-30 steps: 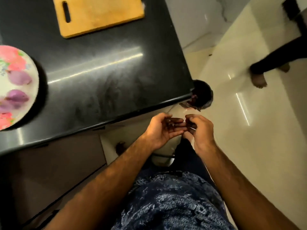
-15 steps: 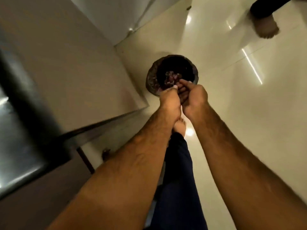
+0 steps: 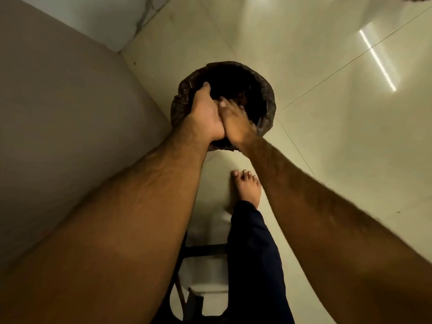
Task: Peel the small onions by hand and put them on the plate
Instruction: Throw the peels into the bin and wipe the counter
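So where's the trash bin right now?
In the head view, the bin stands on the floor in the upper middle, right under the left hand and right hand, beside the cabinet side on its left and ahead of the bare foot.

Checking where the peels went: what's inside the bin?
The bin shows a dark liner and brownish scraps, perhaps peels. The left hand and right hand cover its near part; the bottom is too dark.
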